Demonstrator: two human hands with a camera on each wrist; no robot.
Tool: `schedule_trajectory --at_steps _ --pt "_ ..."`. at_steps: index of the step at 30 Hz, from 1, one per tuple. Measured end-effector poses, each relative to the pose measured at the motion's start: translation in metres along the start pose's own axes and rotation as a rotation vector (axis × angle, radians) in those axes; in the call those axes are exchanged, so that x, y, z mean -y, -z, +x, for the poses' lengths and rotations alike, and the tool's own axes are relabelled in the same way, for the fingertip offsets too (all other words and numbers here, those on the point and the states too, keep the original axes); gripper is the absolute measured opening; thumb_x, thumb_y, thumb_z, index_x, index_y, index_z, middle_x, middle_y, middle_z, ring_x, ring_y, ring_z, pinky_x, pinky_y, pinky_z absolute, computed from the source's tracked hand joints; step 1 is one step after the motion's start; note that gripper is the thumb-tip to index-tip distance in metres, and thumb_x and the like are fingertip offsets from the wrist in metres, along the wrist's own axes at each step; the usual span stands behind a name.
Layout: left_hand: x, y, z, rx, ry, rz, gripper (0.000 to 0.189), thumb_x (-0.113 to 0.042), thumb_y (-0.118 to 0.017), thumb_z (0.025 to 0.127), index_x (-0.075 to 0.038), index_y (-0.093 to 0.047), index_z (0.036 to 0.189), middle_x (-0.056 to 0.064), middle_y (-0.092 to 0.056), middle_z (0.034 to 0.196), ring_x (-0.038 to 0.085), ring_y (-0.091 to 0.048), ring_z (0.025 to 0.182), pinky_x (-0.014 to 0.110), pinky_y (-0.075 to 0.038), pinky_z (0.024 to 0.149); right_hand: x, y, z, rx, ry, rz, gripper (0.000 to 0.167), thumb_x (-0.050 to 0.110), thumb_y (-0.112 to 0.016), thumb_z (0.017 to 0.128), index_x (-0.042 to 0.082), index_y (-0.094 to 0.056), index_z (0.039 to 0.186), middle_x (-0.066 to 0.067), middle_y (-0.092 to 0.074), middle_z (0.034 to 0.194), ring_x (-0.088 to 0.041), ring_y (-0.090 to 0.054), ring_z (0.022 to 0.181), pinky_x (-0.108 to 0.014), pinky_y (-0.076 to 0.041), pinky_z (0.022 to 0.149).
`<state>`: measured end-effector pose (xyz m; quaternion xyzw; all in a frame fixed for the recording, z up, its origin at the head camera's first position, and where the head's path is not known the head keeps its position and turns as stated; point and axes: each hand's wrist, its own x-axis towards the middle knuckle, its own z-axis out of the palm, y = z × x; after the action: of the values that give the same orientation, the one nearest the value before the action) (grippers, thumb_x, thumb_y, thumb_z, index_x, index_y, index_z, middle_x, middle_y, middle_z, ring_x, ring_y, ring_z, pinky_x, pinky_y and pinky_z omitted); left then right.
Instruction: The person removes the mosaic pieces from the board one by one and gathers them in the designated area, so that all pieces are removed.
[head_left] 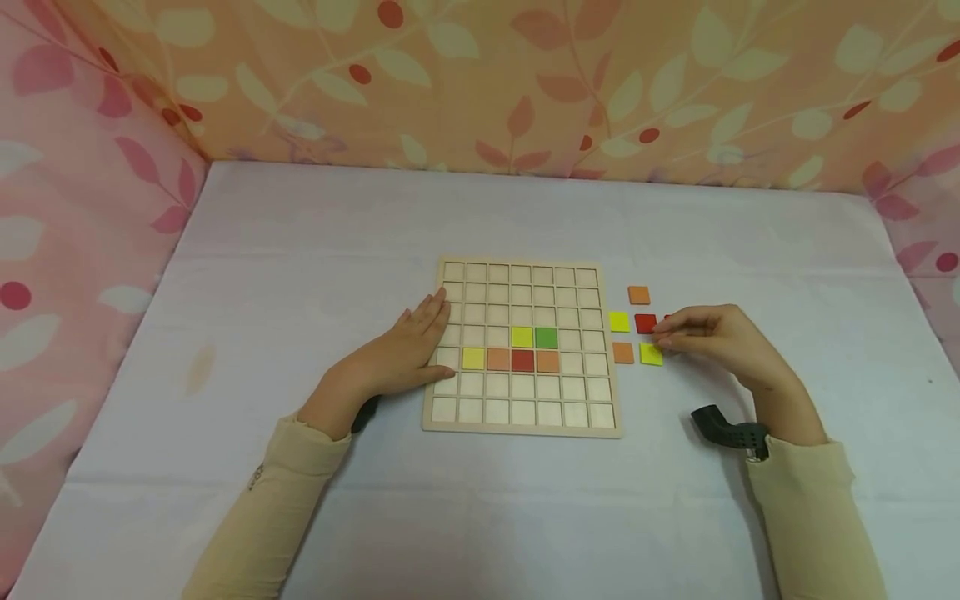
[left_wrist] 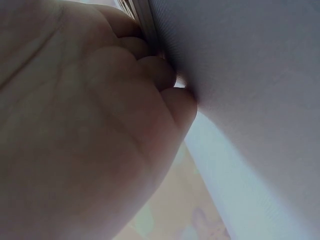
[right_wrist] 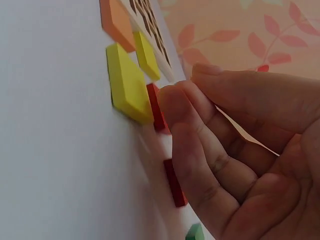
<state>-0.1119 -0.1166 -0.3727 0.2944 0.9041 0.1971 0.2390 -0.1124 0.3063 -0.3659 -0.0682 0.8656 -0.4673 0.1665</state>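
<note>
A square wooden grid board (head_left: 522,431) lies on the table, with yellow, green, orange and red tiles in some middle cells. My left hand (head_left: 408,346) rests on its left edge, fingers extended and thumb spread over the rim. To the right of the board, my right hand (head_left: 712,342) hovers beside loose tiles with bent fingers and nothing visible between them. Closest to its fingertips are a yellow tile (head_left: 651,354) and a red tile (head_left: 646,323). The right wrist view shows another red tile (right_wrist: 175,182) and a green tile (right_wrist: 195,233) behind the fingers.
Orange tiles (head_left: 639,295) and a second yellow tile (head_left: 618,322) lie between the board and the right hand. A white cloth (head_left: 337,217) covers the table. Flowered fabric (head_left: 450,83) stands along the back and both sides.
</note>
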Motion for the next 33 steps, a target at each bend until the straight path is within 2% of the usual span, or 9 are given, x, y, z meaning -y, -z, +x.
schedule_trajectory --at_steps 7,14,18,21,26,33 --pt "-0.001 -0.001 -0.004 -0.01 0.005 0.001 0.088 -0.034 -0.057 0.095 0.007 0.0 0.147 0.018 0.014 0.154 0.029 0.009 0.142 0.048 -0.003 0.114 0.017 -0.01 0.01 0.051 0.043 0.019 0.024 0.009 -0.072 0.084 -0.006 -0.067 0.102 0.0 -0.071 0.092 -0.007 -0.065 0.083 -0.018 -0.051 0.069" --pt "0.003 -0.003 -0.004 -0.008 -0.007 0.034 0.087 -0.039 -0.052 0.096 0.004 0.003 0.148 0.016 0.017 0.154 0.028 0.011 0.142 0.048 -0.004 0.114 0.032 -0.02 0.021 0.138 0.12 0.087 0.019 0.003 -0.068 0.086 -0.01 -0.066 0.1 -0.015 -0.07 0.094 -0.014 -0.068 0.083 -0.02 -0.052 0.072" --pt "0.005 -0.004 -0.001 0.001 -0.024 0.05 0.088 -0.04 -0.051 0.096 0.005 0.004 0.148 0.017 0.018 0.154 0.029 0.012 0.142 0.05 -0.004 0.113 0.039 -0.028 0.028 0.17 0.156 0.098 0.017 0.001 -0.067 0.086 -0.009 -0.067 0.099 -0.013 -0.069 0.095 -0.014 -0.067 0.083 -0.021 -0.053 0.071" --pt "0.004 -0.003 -0.001 0.004 -0.032 0.051 0.088 -0.038 -0.052 0.096 0.006 0.005 0.147 0.019 0.019 0.153 0.031 0.012 0.142 0.051 -0.003 0.113 0.046 -0.035 0.034 0.19 0.161 0.099 0.018 0.002 -0.068 0.085 -0.008 -0.068 0.099 -0.011 -0.069 0.096 -0.016 -0.067 0.084 -0.023 -0.054 0.07" --pt "0.003 -0.002 -0.001 -0.005 -0.032 0.042 0.087 -0.037 -0.052 0.097 0.006 0.005 0.147 0.019 0.019 0.153 0.031 0.012 0.142 0.051 -0.002 0.113 0.056 -0.044 0.041 0.213 0.149 0.071 0.018 0.004 -0.069 0.085 -0.007 -0.068 0.099 -0.016 -0.069 0.096 -0.021 -0.067 0.084 -0.025 -0.055 0.072" --pt "0.002 -0.003 -0.001 -0.012 -0.029 0.042 0.087 -0.038 -0.051 0.097 0.007 0.004 0.147 0.019 0.018 0.153 0.031 0.012 0.142 0.05 -0.001 0.113 0.066 -0.053 0.055 0.24 0.142 0.027 0.017 0.004 -0.07 0.084 -0.006 -0.069 0.099 -0.016 -0.069 0.097 -0.016 -0.066 0.087 -0.022 -0.052 0.075"
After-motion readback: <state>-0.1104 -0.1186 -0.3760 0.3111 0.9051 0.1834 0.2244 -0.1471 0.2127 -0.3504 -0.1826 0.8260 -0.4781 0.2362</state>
